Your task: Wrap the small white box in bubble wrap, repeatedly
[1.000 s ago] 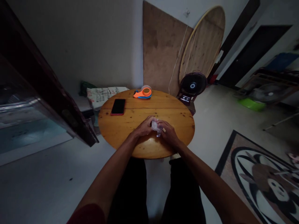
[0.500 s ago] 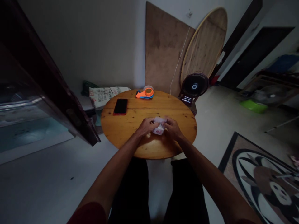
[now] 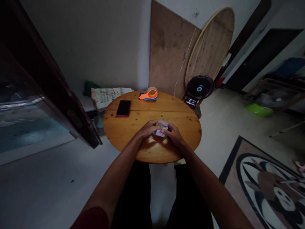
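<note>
Between my two hands is a small, pale box-like packet (image 3: 160,133) with a pinkish print on its front face; its exact kind is too small and dim to make out. My left hand (image 3: 149,128) is closed on its left side, thumb over the top front. On the opposite side my right hand (image 3: 174,133) grips it too, with its thumb reaching onto the front. Both hands are low over the near half of the round wooden table (image 3: 133,135). Fingers cover parts of the packet's sides.
A dark-screened phone (image 3: 123,108) with a red edge lies at the table's left. An orange tape dispenser (image 3: 149,95) sits at the far edge. Behind the table are a printed sack (image 3: 107,97), a black fan (image 3: 200,88) and leaning wooden boards (image 3: 169,47).
The packet has tilted and shifted slightly to the left and down. My right thumb now lies on its front, and my left fingers have moved a little along it.
</note>
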`<state>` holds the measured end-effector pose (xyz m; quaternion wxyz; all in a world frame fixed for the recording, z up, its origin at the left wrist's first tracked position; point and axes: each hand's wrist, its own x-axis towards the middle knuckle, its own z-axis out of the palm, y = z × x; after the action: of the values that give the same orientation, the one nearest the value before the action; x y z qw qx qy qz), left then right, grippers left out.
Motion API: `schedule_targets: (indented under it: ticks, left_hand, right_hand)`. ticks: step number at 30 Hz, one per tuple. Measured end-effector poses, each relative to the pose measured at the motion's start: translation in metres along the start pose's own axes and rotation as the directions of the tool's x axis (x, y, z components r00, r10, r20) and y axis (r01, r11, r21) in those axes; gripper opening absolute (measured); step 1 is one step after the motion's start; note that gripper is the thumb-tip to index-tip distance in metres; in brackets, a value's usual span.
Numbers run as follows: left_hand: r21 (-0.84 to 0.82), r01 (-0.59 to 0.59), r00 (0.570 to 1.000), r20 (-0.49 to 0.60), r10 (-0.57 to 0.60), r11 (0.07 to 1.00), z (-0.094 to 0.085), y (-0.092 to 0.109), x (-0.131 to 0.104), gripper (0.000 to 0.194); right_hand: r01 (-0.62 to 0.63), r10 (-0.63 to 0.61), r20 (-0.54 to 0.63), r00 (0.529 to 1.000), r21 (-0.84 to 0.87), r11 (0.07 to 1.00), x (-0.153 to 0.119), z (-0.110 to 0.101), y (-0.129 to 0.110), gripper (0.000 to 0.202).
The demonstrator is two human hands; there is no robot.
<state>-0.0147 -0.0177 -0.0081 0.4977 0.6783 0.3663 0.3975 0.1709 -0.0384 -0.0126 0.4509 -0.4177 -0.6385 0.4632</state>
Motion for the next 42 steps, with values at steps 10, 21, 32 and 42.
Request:
schedule_targets:
  ticks: [10,21,32,42]
  left_hand:
    - [-0.299,0.085,0.995,0.07,-0.067,0.95,0.0,-0.01,0.0,0.044]
    - [-0.186,0.065,0.998,0.019,-0.062,0.98,0.002,-0.004,-0.002,0.039]
    - [-0.153,0.069,0.998,0.001,-0.07,0.986,0.005,-0.002,-0.002,0.041]
    - [-0.112,0.055,0.997,-0.045,-0.06,0.992,0.006,-0.009,0.001,0.044]
  right_hand:
    - [0.044,-0.049,-0.039,0.998,-0.112,0.993,-0.005,0.002,-0.005,0.04]
    - [0.106,-0.12,-0.056,0.991,-0.2,0.974,-0.003,0.0,0.005,0.033]
    - [0.248,-0.277,-0.039,0.96,-0.343,0.906,-0.005,0.002,0.006,0.029]
    - [0.314,-0.406,-0.043,0.913,-0.562,0.765,-0.006,0.004,0.012,0.03]
